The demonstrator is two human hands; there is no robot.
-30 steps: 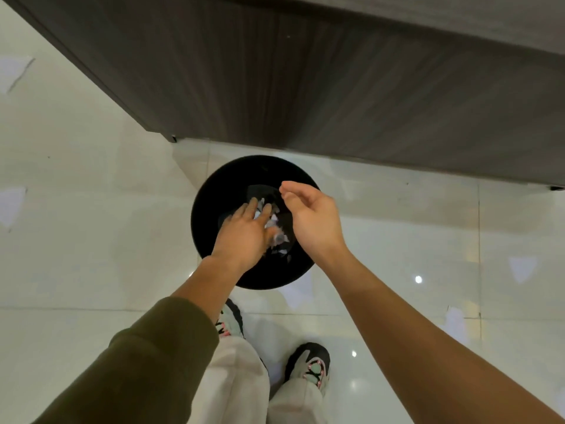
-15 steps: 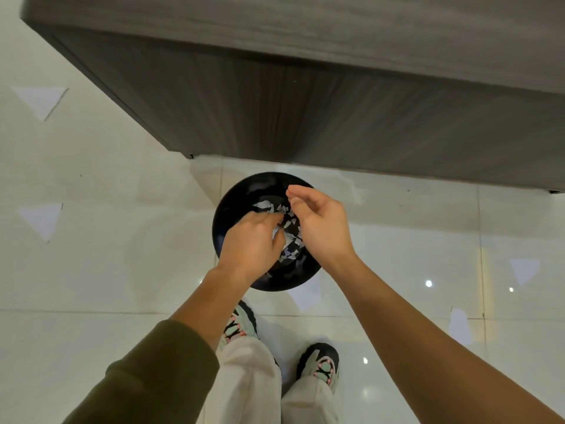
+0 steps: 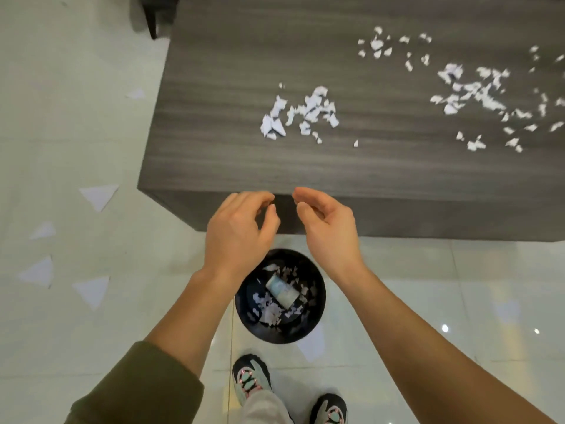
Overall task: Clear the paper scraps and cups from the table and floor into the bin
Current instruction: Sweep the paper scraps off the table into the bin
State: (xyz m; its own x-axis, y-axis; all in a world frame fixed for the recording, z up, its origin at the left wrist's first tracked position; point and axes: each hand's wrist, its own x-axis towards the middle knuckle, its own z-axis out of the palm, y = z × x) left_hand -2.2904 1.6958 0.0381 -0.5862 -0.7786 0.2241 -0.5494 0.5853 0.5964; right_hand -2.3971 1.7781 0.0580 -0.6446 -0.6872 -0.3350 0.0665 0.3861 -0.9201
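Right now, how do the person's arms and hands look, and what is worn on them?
The left hand and the right hand are bare: no glove, ring or watch shows. The left arm wears an olive-green sleeve, pushed up so that its lower part is uncovered. The right arm is uncovered as far as the picture reaches; no sleeve shows.
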